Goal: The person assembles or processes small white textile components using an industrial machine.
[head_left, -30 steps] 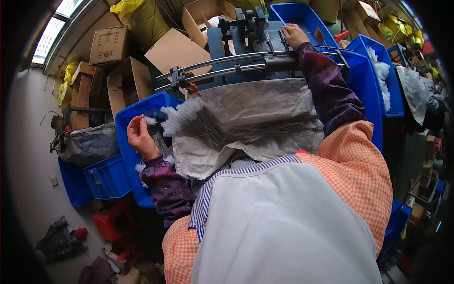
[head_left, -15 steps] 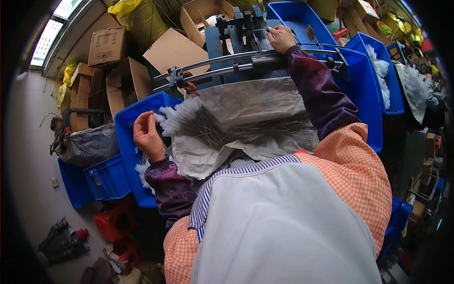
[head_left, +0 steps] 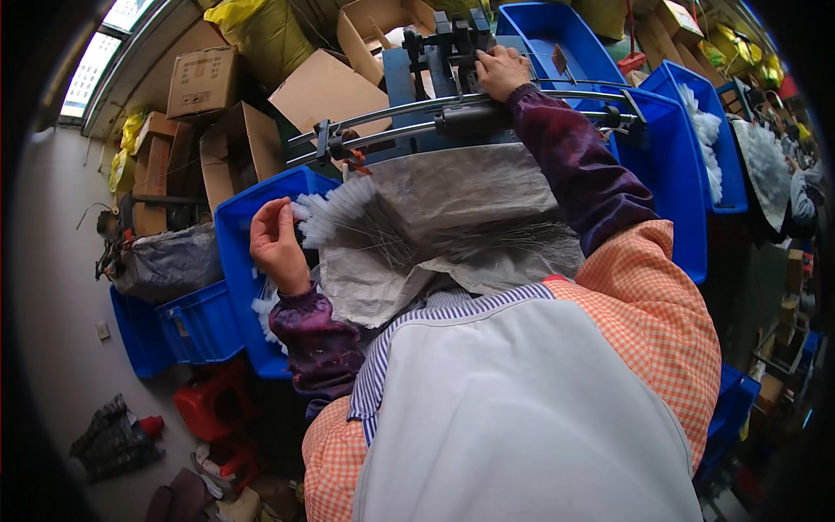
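My left hand (head_left: 280,246) is raised at the left, thumb and forefinger pinched at the white tip of a wire brush, at the edge of a fanned bundle of such brushes (head_left: 335,209). Their thin wire stems run across a grey cloth (head_left: 470,183) over my lap. At the far side my right hand (head_left: 503,73) bends its fingers against the dark metal block of a bench machine (head_left: 452,43). What those fingers grip is hidden. Below that hand, a black cylinder (head_left: 470,119) sits along a pair of metal rails (head_left: 391,123).
Blue bins stand left (head_left: 235,261), right (head_left: 665,174) and behind the machine (head_left: 557,35); the left one holds more white-tipped brushes. Cardboard boxes (head_left: 202,83) and a yellow sack (head_left: 265,39) fill the back left. A red stool (head_left: 213,404) is low at the left.
My right hand has shifted left along the machine, and the black cylinder on the rails has moved left too. The left hand stays pinched beside the brush bundle.
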`<action>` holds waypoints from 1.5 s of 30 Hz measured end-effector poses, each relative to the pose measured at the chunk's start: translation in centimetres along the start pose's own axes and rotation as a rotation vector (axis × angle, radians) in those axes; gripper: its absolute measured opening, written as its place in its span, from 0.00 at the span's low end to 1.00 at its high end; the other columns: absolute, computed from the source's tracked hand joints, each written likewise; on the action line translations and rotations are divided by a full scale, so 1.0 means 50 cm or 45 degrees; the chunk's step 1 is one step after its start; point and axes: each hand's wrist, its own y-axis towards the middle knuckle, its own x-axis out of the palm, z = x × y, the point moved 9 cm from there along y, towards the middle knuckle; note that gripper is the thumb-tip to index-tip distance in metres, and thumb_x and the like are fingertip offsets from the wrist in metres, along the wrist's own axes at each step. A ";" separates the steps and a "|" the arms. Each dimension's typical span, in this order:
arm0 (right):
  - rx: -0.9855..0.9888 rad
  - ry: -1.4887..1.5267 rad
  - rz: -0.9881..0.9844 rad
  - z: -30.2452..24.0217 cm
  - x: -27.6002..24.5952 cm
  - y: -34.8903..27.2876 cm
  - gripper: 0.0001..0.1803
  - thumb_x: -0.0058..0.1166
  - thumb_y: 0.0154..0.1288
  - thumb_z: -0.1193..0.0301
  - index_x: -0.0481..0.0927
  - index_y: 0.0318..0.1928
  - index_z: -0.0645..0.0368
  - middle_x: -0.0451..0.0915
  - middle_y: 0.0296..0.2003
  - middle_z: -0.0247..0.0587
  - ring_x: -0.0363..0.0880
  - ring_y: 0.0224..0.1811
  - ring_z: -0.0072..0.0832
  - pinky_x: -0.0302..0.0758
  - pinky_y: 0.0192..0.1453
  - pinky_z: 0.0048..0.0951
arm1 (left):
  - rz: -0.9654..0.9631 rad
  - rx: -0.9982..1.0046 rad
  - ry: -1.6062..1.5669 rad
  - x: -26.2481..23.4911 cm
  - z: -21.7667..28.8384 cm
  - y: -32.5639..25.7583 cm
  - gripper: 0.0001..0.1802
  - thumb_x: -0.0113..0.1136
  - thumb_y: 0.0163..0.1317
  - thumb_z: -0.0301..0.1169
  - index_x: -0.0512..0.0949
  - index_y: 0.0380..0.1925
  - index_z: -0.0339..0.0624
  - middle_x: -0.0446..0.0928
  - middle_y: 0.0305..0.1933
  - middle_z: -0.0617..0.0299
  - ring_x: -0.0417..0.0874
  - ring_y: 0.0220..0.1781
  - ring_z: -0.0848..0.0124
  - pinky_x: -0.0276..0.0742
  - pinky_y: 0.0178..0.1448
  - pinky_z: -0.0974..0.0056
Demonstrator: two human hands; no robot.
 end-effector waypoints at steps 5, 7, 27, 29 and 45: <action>0.003 -0.067 -0.024 0.037 0.005 0.001 0.18 0.37 0.60 0.58 0.72 0.49 0.45 0.68 0.47 0.38 0.61 0.54 0.35 0.54 0.55 0.43 | -0.016 0.018 -0.017 0.000 0.011 -0.003 0.06 0.54 0.55 0.22 0.74 0.33 0.36 0.76 0.33 0.63 0.74 0.32 0.79 0.70 0.39 0.76; 0.009 -0.058 -0.049 0.044 0.001 0.000 0.19 0.38 0.59 0.57 0.71 0.49 0.44 0.68 0.47 0.38 0.61 0.54 0.36 0.54 0.55 0.43 | -0.012 -0.005 -0.024 -0.001 0.007 0.000 0.06 0.54 0.55 0.22 0.74 0.33 0.36 0.76 0.34 0.63 0.74 0.33 0.80 0.70 0.39 0.76; -0.027 -0.096 -0.014 0.151 -0.121 0.026 0.09 0.44 0.58 0.67 0.77 0.35 0.53 0.76 0.35 0.42 0.75 0.40 0.39 0.71 0.43 0.35 | -0.244 -0.198 -0.457 0.138 0.035 -0.033 0.07 0.56 0.53 0.20 0.73 0.33 0.35 0.76 0.32 0.60 0.76 0.31 0.77 0.74 0.37 0.73; -0.330 0.260 -0.582 0.081 -0.114 -0.052 0.09 0.49 0.55 0.67 0.79 0.35 0.54 0.79 0.31 0.40 0.77 0.35 0.31 0.73 0.39 0.30 | -0.395 -0.279 -0.559 0.192 0.036 -0.048 0.07 0.56 0.52 0.20 0.73 0.33 0.35 0.76 0.32 0.60 0.76 0.32 0.76 0.75 0.37 0.72; -0.105 0.316 0.254 0.078 -0.109 -0.029 0.11 0.50 0.55 0.62 0.79 0.39 0.47 0.79 0.33 0.36 0.76 0.37 0.33 0.70 0.43 0.29 | -0.703 -0.119 0.883 0.170 -0.116 -0.088 0.18 0.61 0.49 0.35 0.73 0.40 0.40 0.76 0.38 0.56 0.76 0.40 0.65 0.71 0.42 0.65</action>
